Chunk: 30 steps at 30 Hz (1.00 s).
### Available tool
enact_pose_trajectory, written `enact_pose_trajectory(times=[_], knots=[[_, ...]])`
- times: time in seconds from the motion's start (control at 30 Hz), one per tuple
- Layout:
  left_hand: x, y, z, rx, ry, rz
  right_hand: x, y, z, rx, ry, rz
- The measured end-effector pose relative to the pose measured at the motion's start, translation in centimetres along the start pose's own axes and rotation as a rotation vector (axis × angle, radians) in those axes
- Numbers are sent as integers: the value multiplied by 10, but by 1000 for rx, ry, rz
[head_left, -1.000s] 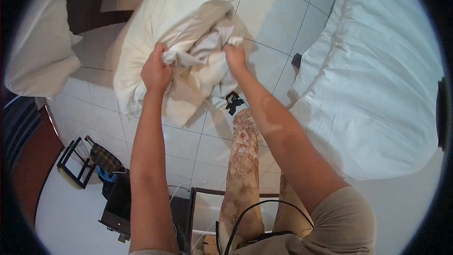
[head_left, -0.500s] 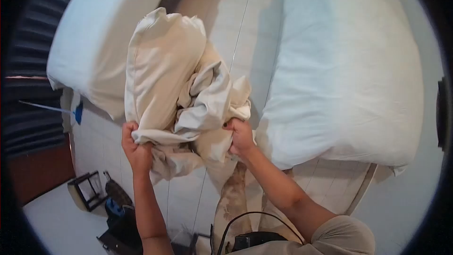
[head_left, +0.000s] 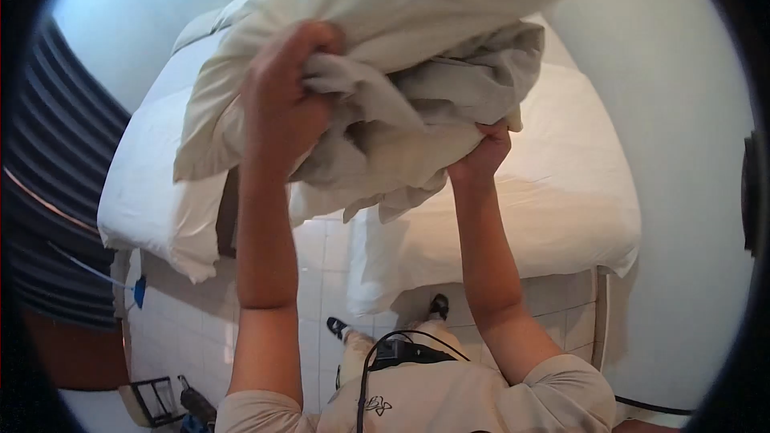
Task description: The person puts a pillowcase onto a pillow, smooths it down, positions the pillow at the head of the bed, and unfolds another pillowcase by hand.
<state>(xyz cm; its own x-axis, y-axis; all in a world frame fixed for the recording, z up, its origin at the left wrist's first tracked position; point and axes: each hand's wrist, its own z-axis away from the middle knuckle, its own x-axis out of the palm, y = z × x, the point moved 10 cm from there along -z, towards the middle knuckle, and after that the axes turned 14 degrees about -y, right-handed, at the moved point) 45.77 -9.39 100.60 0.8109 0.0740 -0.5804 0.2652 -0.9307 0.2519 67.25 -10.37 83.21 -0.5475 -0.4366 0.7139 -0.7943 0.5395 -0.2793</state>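
A bulky bundle of cream bed linen [head_left: 401,0] is held up in front of me at chest height or higher. Its upper part looks puffed like a pillow, with a pointed corner at the top right, while loose greyish folds hang underneath. My left hand [head_left: 285,88] is closed around a bunched fold on the near left side. On the lower right, my right hand [head_left: 485,152] grips the underside edge, its fingertips partly hidden by cloth. Whether a pillow is inside I cannot tell.
Beyond the bundle are two white-covered beds, one on the left [head_left: 152,184] and one on the right [head_left: 553,216], with tiled floor [head_left: 321,261] between. A dark curtain [head_left: 64,128] hangs at left near a blue-headed stick [head_left: 139,292]. A dark-framed stool [head_left: 152,401] stands lower left.
Both hands have raised the bed linen from low in front of me, and its puffed part has swung to the right. My view has tilted up, showing the beds farther along.
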Motion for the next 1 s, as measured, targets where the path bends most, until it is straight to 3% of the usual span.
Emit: enact_pose_trajectory(times=[0.07, 0.2, 0.27, 0.4, 0.5, 0.57, 0.63, 0.73, 0.8, 1.0], knots=[[61, 20, -42, 43, -32, 17, -61, -71, -5, -124, 239, 177], [188, 40, -84, 92, -156, 120, -138, -165, -3, -190, 278, 146], [246, 52, -79, 69, -166, 173, -164, -212, 16, -187, 377, 245], [364, 34, -39, -172, -317, 380, -223, -258, 71, -145, 434, 296], [434, 40, -4, -145, -481, 410, -257, -273, 126, -125, 649, 353], [446, 62, 4, -76, -507, 409, -298, -286, 173, -94, 830, 340], [473, 96, 16, -60, -727, 331, -283, -299, 201, -101, 971, 343], [496, 128, 30, 15, -809, 341, -297, -327, 267, -78, 1147, 475], [514, 147, 37, 69, -839, 352, -294, -331, 301, 61, 1323, 498], [526, 183, 42, 219, -765, 288, -318, -344, 311, -89, 1203, 398]])
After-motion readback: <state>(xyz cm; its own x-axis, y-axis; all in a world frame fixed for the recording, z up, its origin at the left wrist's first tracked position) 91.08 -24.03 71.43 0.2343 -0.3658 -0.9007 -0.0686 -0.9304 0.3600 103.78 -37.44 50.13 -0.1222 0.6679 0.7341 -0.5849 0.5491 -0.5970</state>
